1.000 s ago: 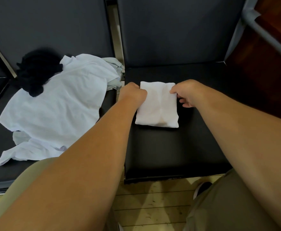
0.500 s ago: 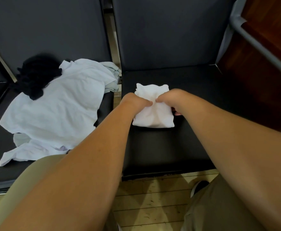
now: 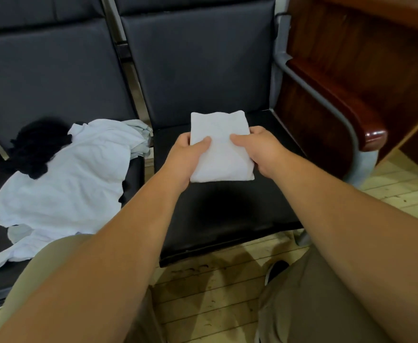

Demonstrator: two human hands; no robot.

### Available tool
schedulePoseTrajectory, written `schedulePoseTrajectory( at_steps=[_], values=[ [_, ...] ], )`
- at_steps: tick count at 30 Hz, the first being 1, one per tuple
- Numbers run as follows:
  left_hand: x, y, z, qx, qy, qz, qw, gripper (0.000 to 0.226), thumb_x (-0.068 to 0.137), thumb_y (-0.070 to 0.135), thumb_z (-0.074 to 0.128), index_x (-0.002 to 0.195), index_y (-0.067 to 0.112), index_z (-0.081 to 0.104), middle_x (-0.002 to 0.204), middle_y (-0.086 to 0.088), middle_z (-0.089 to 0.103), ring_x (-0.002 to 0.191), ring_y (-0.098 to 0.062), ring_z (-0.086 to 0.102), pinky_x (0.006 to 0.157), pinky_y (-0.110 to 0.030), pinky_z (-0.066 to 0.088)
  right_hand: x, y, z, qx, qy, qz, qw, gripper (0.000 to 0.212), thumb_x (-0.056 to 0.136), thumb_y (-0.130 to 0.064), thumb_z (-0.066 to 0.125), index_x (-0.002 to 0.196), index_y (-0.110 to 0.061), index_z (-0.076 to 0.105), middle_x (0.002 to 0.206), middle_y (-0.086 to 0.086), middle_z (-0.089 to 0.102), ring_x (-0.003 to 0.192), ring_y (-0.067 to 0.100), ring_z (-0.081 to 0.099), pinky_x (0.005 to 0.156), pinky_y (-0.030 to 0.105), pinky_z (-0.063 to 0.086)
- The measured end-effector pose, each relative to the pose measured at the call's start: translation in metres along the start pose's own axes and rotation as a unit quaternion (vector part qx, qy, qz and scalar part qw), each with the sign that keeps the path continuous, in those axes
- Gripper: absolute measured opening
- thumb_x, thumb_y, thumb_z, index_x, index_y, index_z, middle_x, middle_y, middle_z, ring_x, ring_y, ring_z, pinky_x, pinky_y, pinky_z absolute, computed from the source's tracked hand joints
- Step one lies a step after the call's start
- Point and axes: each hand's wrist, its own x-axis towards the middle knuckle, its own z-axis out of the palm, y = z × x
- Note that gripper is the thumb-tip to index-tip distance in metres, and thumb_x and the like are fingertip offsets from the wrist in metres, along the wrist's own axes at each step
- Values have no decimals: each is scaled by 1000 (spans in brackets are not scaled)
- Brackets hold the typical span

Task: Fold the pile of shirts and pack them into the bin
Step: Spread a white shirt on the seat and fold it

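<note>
**Folded shirt lifted, bin not in view**

Nearest the camera, both forearms reach forward over khaki-clad knees. The left hand (image 3: 187, 157) and the right hand (image 3: 260, 151) each clasp one side of a small white folded cotton shirt (image 3: 220, 147), thumbs pressed on its top face, fingers hidden beneath. The bundle appears held clear of the black padded seat (image 3: 227, 214) directly below the hands; no contact with that surface is visible.

Judgement: folding of this item is complete and the carry-to-bin step is in hand. No bin shows anywhere, so the next move calls for locating it and transferring the bundle level, with both grips maintained so that the folds do not spring open.

To the left of the left hand, on the adjoining seat, lies a loose pale white crumpled shirt (image 3: 64, 189), spread flat and unfolded. Beyond it, touching its far edge, sits a bunched black garment (image 3: 37, 147).

Count: one folded shirt, held; one white shirt plainly unfolded, with pale fabric at its far side that may be another; one black garment; two seats; zero bins seen.
</note>
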Motion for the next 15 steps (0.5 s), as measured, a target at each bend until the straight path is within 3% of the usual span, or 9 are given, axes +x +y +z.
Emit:
schedulePoseTrajectory(
  at_steps=[5, 15],
  values=[
    [-38, 32, 46, -2, -18, 45, 999, 41, 101, 47, 63, 139, 36, 53, 127, 8, 68, 110, -17, 70, 88, -44, 63, -36, -6, -44, 82, 50, -22, 995, 33, 95, -27, 77, 125, -21, 64, 115, 1, 74, 102, 26, 73, 93, 53, 61],
    [-105, 91, 166, 52, -119, 89, 988, 41, 104, 50, 57, 142, 36, 52, 123, 9, 68, 108, -19, 70, 91, -47, 62, -112, -12, -169, 97, 208, -62, 971, 33, 102, -53, 58, 127, -32, 59, 114, -3, 69, 101, 24, 69, 86, 45, 61]
  ],
)
